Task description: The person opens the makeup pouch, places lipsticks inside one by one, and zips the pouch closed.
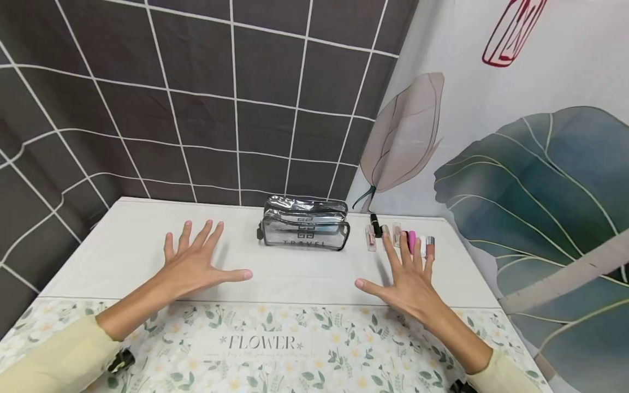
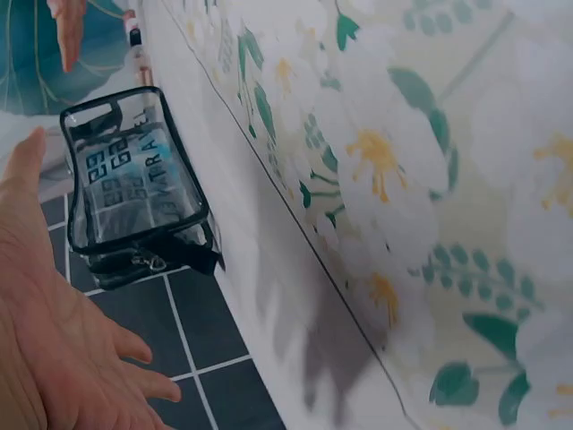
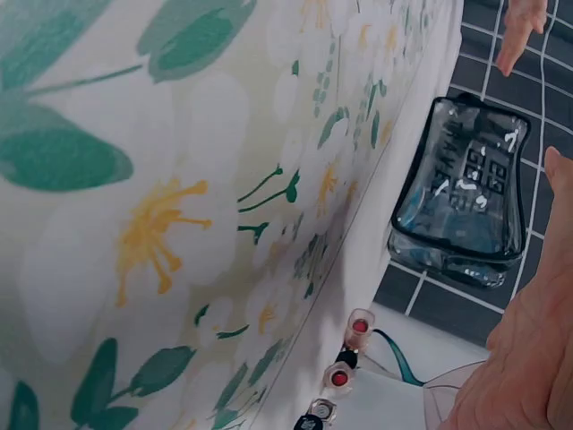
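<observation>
My left hand [image 1: 191, 267] has its fingers spread and holds nothing, left of a clear travel pouch [image 1: 306, 232]. The pouch has black edging and the word TRAVEL on its front, and stands at the back of the table. My right hand [image 1: 410, 281], fingers also spread, holds nothing. Just beyond its fingertips lies a group of small cosmetics: a clear-cased lipstick [image 1: 371, 238], a black tube [image 1: 375, 225], a pink tube [image 1: 411, 241] and a lip gloss [image 1: 430, 247] among several. The right fingers partly hide some of them in the head view.
A white table [image 1: 295, 284] carries a flower-patterned mat [image 1: 275, 371] along its front. Behind it hangs a dark grid-lined cloth [image 1: 196, 109]. A leaf-printed curtain [image 1: 491, 164] hangs along the right side.
</observation>
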A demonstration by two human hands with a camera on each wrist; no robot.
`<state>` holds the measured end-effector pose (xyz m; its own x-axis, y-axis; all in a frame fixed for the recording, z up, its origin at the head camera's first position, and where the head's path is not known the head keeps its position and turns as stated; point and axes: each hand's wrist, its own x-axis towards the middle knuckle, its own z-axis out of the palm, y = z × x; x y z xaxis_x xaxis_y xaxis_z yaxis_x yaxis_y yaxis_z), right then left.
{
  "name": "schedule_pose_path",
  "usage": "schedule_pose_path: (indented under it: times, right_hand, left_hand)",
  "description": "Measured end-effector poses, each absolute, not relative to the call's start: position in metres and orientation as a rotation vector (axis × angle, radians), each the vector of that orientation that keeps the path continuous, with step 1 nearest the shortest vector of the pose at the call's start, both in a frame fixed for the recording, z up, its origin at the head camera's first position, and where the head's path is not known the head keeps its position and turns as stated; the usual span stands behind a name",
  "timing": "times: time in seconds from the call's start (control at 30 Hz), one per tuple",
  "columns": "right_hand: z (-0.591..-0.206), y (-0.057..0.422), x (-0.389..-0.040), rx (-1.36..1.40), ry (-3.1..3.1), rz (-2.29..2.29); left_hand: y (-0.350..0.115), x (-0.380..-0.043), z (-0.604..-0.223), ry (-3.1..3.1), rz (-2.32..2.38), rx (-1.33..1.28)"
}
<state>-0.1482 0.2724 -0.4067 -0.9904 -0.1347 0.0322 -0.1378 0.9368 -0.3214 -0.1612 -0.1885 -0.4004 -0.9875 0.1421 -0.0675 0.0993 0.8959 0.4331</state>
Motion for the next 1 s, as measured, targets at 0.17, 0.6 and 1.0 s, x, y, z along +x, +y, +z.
schedule_pose_path:
  times: [0.17,0.6,1.0]
  right_hand:
    - [-0.4094,0.276,-0.1476,0.223,-3.07,0.5]
    - [-0.4112,0.2728,-0.1492,0.24,-3.078,0.513]
    - [-0.4093,0.268,-0.1497,0.243,-3.101,0.6]
  left_hand:
    - [-0.185,-0.1639,-0.402,2.944,0.687,0.185]
    - [-0.1836,-0.1639,-0.4044,2.913,0.703,0.188]
    - [-0.1823,-0.1652,-0.4045,2.887,0.73,0.199]
